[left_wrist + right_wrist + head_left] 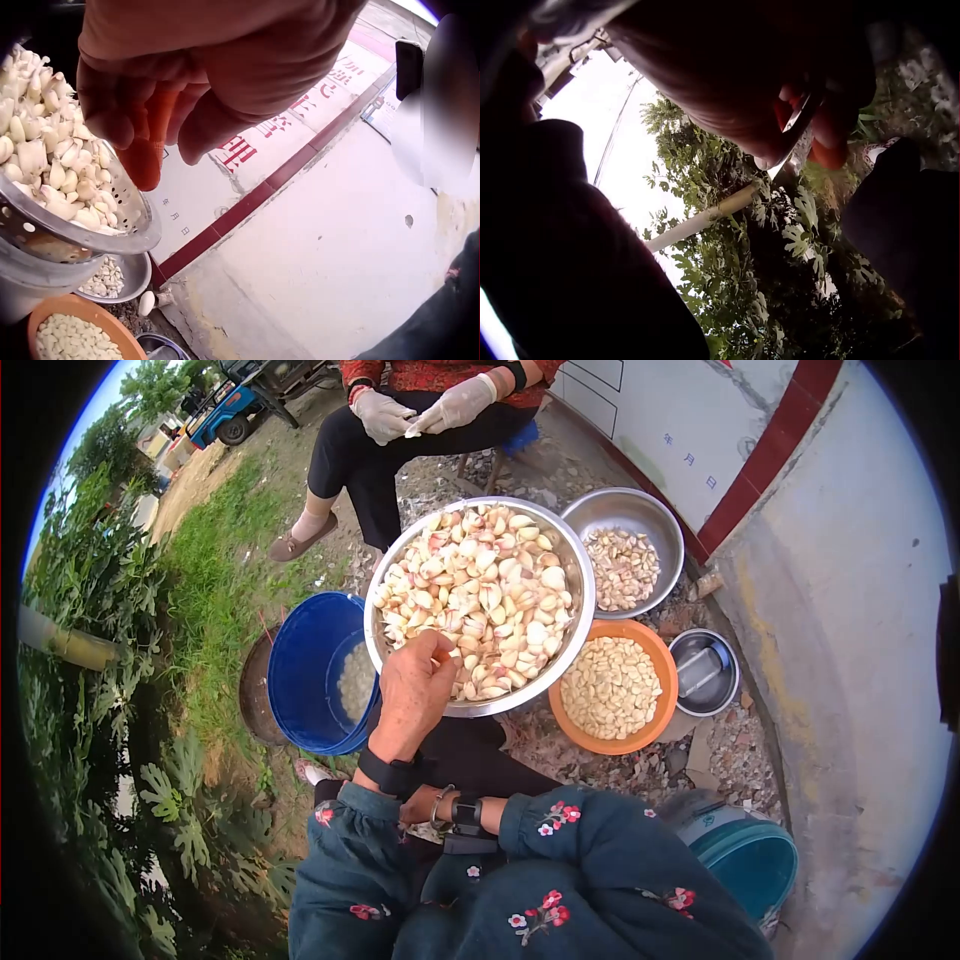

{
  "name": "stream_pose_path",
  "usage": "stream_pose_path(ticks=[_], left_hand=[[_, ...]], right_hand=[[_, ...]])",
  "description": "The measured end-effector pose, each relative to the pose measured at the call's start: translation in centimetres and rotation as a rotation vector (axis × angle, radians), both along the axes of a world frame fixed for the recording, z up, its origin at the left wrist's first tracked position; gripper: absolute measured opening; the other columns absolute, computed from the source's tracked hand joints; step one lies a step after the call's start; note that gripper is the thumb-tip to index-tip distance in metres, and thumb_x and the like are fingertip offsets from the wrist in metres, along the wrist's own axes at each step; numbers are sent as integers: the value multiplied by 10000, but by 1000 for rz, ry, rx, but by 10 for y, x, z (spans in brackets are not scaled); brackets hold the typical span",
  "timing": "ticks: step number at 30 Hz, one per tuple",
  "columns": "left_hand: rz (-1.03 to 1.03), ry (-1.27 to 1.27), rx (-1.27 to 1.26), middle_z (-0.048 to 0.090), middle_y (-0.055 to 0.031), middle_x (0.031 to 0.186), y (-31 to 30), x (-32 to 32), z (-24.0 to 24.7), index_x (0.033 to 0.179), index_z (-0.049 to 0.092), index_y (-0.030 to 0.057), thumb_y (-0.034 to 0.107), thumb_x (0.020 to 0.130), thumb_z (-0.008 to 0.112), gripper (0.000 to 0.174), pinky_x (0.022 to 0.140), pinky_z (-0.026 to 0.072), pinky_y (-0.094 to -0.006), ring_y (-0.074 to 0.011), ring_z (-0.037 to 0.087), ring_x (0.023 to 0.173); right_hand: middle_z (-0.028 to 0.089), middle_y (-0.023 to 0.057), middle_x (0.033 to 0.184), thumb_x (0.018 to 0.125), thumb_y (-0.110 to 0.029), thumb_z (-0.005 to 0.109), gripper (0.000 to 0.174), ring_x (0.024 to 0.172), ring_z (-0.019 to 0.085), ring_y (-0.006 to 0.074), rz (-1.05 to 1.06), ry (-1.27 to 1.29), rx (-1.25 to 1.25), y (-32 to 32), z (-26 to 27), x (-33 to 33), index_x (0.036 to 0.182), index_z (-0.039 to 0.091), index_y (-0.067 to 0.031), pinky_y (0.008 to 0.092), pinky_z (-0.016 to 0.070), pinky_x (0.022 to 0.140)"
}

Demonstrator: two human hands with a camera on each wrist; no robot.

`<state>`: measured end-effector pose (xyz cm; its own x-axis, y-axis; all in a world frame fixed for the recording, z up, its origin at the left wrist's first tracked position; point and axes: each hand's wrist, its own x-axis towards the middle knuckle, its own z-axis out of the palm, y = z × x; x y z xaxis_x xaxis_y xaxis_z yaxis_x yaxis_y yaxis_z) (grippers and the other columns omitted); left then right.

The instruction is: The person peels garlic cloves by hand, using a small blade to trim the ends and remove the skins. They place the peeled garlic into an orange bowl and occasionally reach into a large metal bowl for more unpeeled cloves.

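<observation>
Heaped garlic cloves (pixel 480 590) (pixel 60 161) fill a metal bowl (pixel 585 595), its wall perforated in the left wrist view (pixel 142 232). My left hand (pixel 412 690) (pixel 210 67) is over the bowl's near edge, fingers bent downward; a gap shows between thumb and finger, with no clove visible there. Under my left wrist, my right hand (pixel 420 803) is mostly hidden in the head view. The right wrist view shows this hand (pixel 727 82), dark, gripping a thin shiny blade (pixel 789 146) between thumb and fingers.
A blue bucket (pixel 285 680) stands left of the bowl. To the right are an orange basin (pixel 668 705) of peeled cloves, a steel basin (pixel 665 520) of garlic pieces, a small steel bowl (pixel 730 695) and a teal bucket (pixel 780 865). A gloved person (pixel 420 460) sits opposite, beside a wall (pixel 840 610).
</observation>
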<state>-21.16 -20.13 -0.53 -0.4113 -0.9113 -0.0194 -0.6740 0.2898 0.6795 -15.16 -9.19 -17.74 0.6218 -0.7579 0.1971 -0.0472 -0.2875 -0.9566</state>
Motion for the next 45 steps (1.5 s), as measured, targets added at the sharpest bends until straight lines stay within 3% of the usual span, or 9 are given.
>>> stream_pose_path(ticks=[6, 13, 20, 24, 27, 31, 36, 38, 45], left_hand=[[-128, -431, -179, 665, -160, 772, -30, 9, -31, 907, 624, 64, 141, 766, 623, 160, 636, 492, -447, -367, 641, 715], [99, 43, 259, 605, -111, 687, -35, 38, -37, 1047, 678, 90, -56, 760, 539, 350, 631, 484, -365, -307, 616, 672], [-336, -287, -431, 596, -130, 903, -36, 35, -40, 955, 699, 148, 61, 728, 634, 252, 722, 482, -416, -343, 604, 819], [-364, -312, -369, 577, -123, 866, -40, 30, -40, 850, 687, 144, 82, 705, 656, 160, 750, 477, -413, -346, 591, 840], [-341, -122, -363, 588, -126, 904, -39, 40, -41, 865, 675, 120, 81, 742, 676, 129, 703, 490, -378, -292, 618, 818], [-26, 287, 184, 679, -75, 845, -29, 55, -25, 904, 613, -32, 111, 865, 651, 153, 644, 524, -285, -139, 649, 724], [73, 1098, 529, 670, -147, 960, 10, 76, 2, 1049, 566, -5, 72, 885, 621, 189, 751, 568, -309, -207, 676, 858], [93, 1301, 576, 663, -157, 990, 31, 80, 28, 1058, 569, -10, 75, 882, 622, 202, 743, 568, -321, -215, 674, 875], [48, 1380, 427, 624, -172, 1094, 82, 105, 79, 1163, 547, -46, 53, 876, 634, 316, 821, 497, -305, -177, 611, 926]], right_hand=[[658, 81, 589, 809, -133, 542, 234, 561, 658, 195, -47, 144, 85, -11, 27, -4, 619, 657, -58, 326, 515, 538], [649, 84, 577, 808, -115, 528, 204, 531, 637, 182, 108, 180, 411, -18, 66, -24, 679, 657, -23, 306, 489, 519], [652, 110, 601, 809, -92, 514, 172, 573, 660, 199, 50, 153, 476, -18, 59, -18, 732, 636, 1, 320, 498, 524], [661, 121, 624, 810, -77, 509, 158, 604, 676, 209, 15, 210, 251, -11, 45, -17, 751, 627, 11, 321, 513, 542], [667, 112, 632, 815, -113, 540, 159, 599, 675, 201, 42, 217, 346, -14, 54, -18, 768, 633, 7, 311, 514, 544], [660, 98, 645, 808, -172, 611, 161, 542, 635, 168, 77, 137, 572, -14, 56, -17, 796, 633, -13, 288, 489, 508], [608, 18, 596, 816, -285, 620, 212, 501, 571, 119, 88, 23, 625, -12, 87, -36, 831, 655, -77, 273, 442, 472], [578, 11, 603, 839, -311, 606, 270, 539, 568, 112, 38, -113, 302, -8, 33, -20, 840, 643, -43, 270, 432, 482], [614, 42, 673, 882, -364, 574, 330, 584, 584, 112, 115, 54, 427, -13, 42, -12, 873, 634, -40, 277, 448, 529]])
